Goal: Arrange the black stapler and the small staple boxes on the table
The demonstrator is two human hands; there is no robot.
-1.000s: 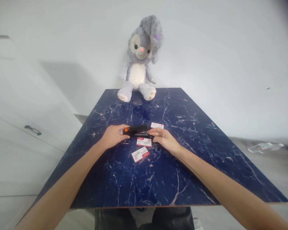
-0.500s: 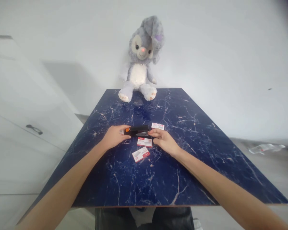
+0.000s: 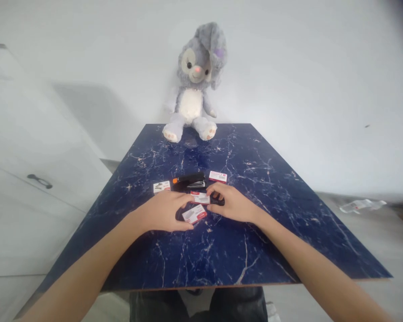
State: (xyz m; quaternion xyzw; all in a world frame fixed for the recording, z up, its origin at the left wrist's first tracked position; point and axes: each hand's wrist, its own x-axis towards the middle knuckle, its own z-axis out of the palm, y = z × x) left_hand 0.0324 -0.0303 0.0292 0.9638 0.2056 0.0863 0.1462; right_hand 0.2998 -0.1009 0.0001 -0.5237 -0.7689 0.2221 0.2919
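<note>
A black stapler with an orange end (image 3: 190,179) lies on the blue marbled table, with no hand on it. Just below it is a small red-and-white box (image 3: 200,197), and nearer the front a second one (image 3: 195,214) lies tilted. My left hand (image 3: 168,210) is open, thumb and fingers spread on the left side of these two boxes. Close to the right end of the upper box, my right hand (image 3: 228,201) has its fingers curved and apart, holding nothing visible. Another small box (image 3: 161,186) is left of the stapler, and one more (image 3: 218,176) is right of it.
A grey plush rabbit (image 3: 191,105) sits at the table's far edge against the wall. To the left stands a white cabinet with a dark handle (image 3: 39,181). A clear plastic item (image 3: 362,205) lies beyond the table's right edge.
Both hands have come off the stapler. My left hand has moved toward the near boxes and spread open; my right hand has shifted slightly down. The box left of the stapler is now uncovered.
</note>
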